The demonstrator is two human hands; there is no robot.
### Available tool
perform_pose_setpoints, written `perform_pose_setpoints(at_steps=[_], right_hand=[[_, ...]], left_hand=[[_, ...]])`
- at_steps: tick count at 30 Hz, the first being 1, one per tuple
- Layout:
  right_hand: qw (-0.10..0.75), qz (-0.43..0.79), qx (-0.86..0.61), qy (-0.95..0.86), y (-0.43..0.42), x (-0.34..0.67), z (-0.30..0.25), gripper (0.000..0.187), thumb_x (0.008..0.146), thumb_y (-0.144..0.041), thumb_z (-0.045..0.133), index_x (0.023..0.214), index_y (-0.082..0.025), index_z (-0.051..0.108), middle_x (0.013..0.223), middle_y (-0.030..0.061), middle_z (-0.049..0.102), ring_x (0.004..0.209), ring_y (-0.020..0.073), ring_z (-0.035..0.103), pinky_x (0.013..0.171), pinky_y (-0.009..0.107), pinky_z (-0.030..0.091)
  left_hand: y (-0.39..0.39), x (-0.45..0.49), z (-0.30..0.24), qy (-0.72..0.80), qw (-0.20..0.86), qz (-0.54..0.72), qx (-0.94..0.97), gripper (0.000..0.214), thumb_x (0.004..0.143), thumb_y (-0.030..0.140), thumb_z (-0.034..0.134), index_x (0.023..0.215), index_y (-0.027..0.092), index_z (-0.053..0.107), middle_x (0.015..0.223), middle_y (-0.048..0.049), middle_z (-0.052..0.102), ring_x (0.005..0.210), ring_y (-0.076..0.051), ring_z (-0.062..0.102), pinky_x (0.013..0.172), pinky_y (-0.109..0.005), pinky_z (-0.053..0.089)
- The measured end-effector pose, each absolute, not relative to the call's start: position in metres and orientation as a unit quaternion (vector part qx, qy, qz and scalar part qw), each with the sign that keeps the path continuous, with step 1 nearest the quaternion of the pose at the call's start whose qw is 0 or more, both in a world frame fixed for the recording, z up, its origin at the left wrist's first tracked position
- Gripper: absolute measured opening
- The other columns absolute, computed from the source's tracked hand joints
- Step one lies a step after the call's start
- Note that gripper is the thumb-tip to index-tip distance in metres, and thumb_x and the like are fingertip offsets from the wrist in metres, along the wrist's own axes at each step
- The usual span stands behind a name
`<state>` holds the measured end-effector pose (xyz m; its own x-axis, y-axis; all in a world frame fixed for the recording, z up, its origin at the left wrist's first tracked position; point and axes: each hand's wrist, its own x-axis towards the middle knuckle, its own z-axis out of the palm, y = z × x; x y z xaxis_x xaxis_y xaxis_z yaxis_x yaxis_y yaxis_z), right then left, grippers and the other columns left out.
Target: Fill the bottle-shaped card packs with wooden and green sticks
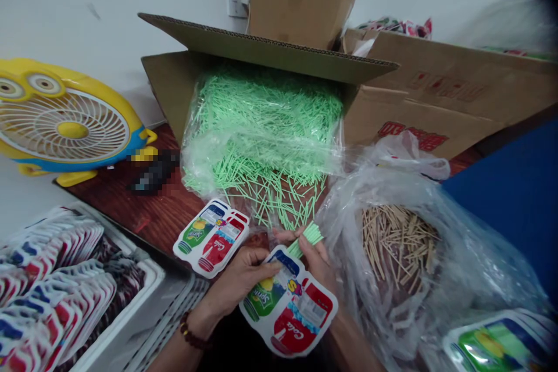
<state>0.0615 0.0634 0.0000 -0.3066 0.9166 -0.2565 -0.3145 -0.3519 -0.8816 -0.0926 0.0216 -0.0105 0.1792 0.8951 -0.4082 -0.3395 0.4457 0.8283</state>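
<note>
My left hand (pixel 238 282), with a beaded bracelet at the wrist, pinches the upper left edge of a printed cola-and-Sprite blister pack (pixel 288 305). My right hand (pixel 317 261) grips a small bundle of thin green sticks (pixel 311 233) just above that pack's upper right edge. The pack hides part of the right hand, so I cannot tell whether it touches the pack too. Beyond my left hand, a similar pair of stacked packs (pixel 211 237) lies on the brown table (pixel 159 218). Loose green sticks (pixel 279 192) spread out from a plastic bag in an open carton (pixel 261 49).
At the left, a white crate (pixel 143 282) holds rows of similar packs. A yellow fan (pixel 72 122) stands behind it. On the right, a clear bag (pixel 475 244) contains brown sticks (pixel 399 244); more packs (pixel 501 340) lie at its near edge. Cartons (pixel 440 93) stand behind.
</note>
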Motion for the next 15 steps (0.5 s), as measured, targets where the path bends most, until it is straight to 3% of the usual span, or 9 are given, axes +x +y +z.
perform_pose_setpoints(at_steps=[4,7,10,15], right_hand=[[0.368,0.808,-0.321,-0.329,0.068,0.06,0.002,0.02,0.077,-0.031,0.07,0.095,-0.023,0.065,0.115,0.0055,0.067,0.103,0.0249,0.064,0.085,0.038,0.052],[0.378,0.811,-0.281,-0.347,0.077,0.066,0.006,0.03,0.081,-0.028,0.066,0.11,-0.027,0.06,0.125,0.0053,0.061,0.111,0.025,0.059,0.089,0.039,0.05],[0.385,0.767,-0.302,-0.415,0.087,0.077,0.013,0.03,0.089,-0.036,0.054,0.118,-0.028,0.058,0.128,0.0058,0.06,0.113,0.0239,0.058,0.092,0.04,0.048],[0.26,0.599,-0.361,-0.665,0.092,0.091,0.02,0.033,0.093,-0.036,0.049,0.122,-0.028,0.06,0.119,0.0035,0.065,0.099,0.0195,0.063,0.091,0.034,0.047]], left_hand=[[0.023,-0.096,-0.01,0.454,0.717,0.438,0.296,0.018,0.074,0.029,0.074,0.079,0.012,0.072,0.07,-0.0028,0.071,0.059,-0.012,0.06,0.06,-0.023,0.044],[0.025,-0.099,-0.012,0.447,0.727,0.441,0.279,0.017,0.074,0.029,0.075,0.079,0.013,0.072,0.07,-0.0031,0.072,0.059,-0.013,0.062,0.06,-0.024,0.045],[0.028,-0.099,-0.015,0.441,0.733,0.448,0.261,0.017,0.075,0.03,0.074,0.08,0.014,0.071,0.072,-0.0043,0.073,0.059,-0.013,0.064,0.061,-0.025,0.047],[0.033,-0.096,-0.015,0.428,0.734,0.45,0.274,0.018,0.077,0.032,0.072,0.081,0.015,0.071,0.074,-0.005,0.074,0.061,-0.014,0.065,0.062,-0.025,0.047]])
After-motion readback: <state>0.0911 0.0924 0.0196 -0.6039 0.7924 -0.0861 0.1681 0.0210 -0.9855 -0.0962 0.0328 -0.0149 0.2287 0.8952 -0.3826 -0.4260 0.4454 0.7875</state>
